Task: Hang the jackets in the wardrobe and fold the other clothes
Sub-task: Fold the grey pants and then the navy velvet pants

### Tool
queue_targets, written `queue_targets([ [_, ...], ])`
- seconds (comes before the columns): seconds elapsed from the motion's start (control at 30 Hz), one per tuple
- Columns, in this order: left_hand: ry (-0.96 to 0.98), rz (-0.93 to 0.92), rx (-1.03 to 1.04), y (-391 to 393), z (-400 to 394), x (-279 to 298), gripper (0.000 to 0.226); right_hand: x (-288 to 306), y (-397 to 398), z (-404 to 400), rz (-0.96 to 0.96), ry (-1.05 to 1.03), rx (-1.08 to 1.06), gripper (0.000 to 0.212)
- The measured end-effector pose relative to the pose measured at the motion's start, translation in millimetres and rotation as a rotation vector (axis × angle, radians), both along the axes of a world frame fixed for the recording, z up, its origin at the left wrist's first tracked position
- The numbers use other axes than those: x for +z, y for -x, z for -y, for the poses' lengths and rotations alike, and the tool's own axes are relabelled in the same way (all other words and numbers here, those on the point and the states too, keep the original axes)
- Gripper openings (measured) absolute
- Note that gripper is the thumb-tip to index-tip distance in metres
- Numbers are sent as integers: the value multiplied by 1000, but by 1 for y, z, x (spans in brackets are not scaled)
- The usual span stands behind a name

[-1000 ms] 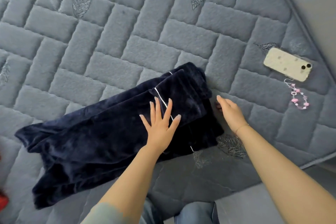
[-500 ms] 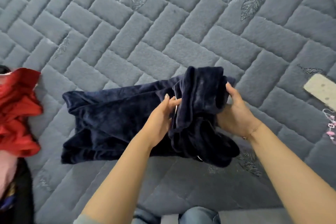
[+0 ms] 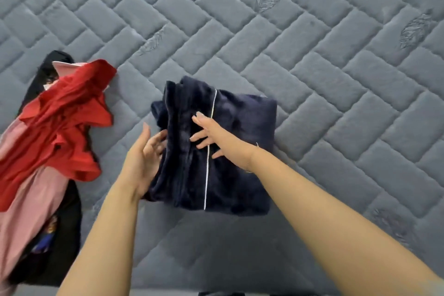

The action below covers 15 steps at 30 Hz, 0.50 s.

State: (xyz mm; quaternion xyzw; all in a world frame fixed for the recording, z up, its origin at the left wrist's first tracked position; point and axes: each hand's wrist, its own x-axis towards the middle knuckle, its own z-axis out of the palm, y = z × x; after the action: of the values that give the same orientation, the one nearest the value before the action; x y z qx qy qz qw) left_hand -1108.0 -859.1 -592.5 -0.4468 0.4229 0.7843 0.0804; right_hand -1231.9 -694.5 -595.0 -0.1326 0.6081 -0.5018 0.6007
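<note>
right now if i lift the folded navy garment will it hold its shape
Probably not. The navy garment looks plush and thick, so it would likely sag and unfold unless supported underneath. Its stacked layers at the left hand look loose and may slip apart. The right hand resting flat on top suggests it springs up.

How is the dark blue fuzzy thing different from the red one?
The navy garment is folded into a neat block; the red garment lies rumpled and spread out. The navy one looks plush with thin white piping; the red one looks smooth and thin. The navy one has both hands on it; the red one is untouched. Both lie on the quilted bed cover.
</note>
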Motion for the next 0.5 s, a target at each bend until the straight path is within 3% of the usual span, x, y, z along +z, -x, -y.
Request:
queue_targets([
  [0.13, 186, 125, -350, -30, 16, -40, 66, -26, -35, 64, 65, -110, -157, 59],
  [0.27, 311, 126, -225, -38, 15, -62, 40, -34, -57, 77, 30, -112, -592, 36],
  [0.33, 343, 67, -151, -34, 13, -64, 28, -29, -64, 63, -203, -101, -709, 27],
  [0.4, 408, -6, -58, -30, 20, -62, 19, -26, -71, 41, -624, -121, -682, 25],
  [0.47, 454, -27, 1, -33, 37, -64, 17, -29, -78, 24, -954, -132, -476, 26],
  [0.5, 453, -2, -22, -36, 47, -67, 17, -33, -82, 19, -1021, -156, -309, 27],
])
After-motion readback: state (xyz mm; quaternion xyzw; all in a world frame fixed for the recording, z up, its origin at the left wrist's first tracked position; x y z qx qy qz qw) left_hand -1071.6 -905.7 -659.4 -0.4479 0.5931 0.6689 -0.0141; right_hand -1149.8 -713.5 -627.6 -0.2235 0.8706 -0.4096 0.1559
